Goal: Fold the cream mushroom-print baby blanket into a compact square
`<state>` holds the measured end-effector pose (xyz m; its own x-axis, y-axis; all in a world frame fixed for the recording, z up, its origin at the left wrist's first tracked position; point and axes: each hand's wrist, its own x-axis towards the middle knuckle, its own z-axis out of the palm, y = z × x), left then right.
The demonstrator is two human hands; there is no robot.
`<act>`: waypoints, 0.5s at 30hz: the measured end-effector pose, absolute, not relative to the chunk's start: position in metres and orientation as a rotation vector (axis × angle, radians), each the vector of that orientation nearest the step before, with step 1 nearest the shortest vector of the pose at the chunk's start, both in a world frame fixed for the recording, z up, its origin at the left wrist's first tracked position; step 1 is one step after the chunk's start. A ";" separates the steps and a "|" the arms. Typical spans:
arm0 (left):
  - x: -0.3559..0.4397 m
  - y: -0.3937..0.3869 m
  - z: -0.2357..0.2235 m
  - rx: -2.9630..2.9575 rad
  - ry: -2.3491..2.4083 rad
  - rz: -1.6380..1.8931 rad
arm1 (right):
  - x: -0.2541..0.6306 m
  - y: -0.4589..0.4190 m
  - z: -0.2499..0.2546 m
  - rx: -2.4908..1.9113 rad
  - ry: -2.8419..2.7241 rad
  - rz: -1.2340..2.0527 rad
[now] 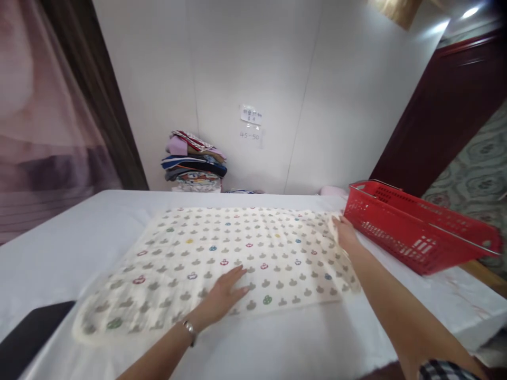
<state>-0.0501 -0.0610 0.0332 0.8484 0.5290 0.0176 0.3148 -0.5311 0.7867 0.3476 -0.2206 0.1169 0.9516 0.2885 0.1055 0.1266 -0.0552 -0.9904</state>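
Observation:
A cream cloth (237,237) with rows of grey and coloured mushroom-like prints lies spread flat on the white table. My left hand (222,293), with a silver band at the wrist, rests on the cloth's near middle, fingers stretched out and apart. At the cloth's right edge, my right hand (345,231) pinches the far part of that edge, which is slightly raised and creased there. A checked sleeve shows on my right arm.
A red plastic basket (412,227) with wire handles stands to the right of the cloth. Folded fabrics (194,163) are stacked at the back against a pale wall (253,53) bearing paper labels. A dark flat object (34,335) lies at the near left of the white table (309,343).

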 end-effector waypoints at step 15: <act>-0.132 0.005 0.040 0.514 0.569 0.659 | -0.032 -0.031 0.021 -1.411 -1.429 0.671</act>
<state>-0.1324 0.0053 0.0397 0.6519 0.6866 -0.3218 -0.4183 0.6796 0.6027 -0.0320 -0.0306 0.0208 0.1552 0.9544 0.2552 0.4126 0.1721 -0.8945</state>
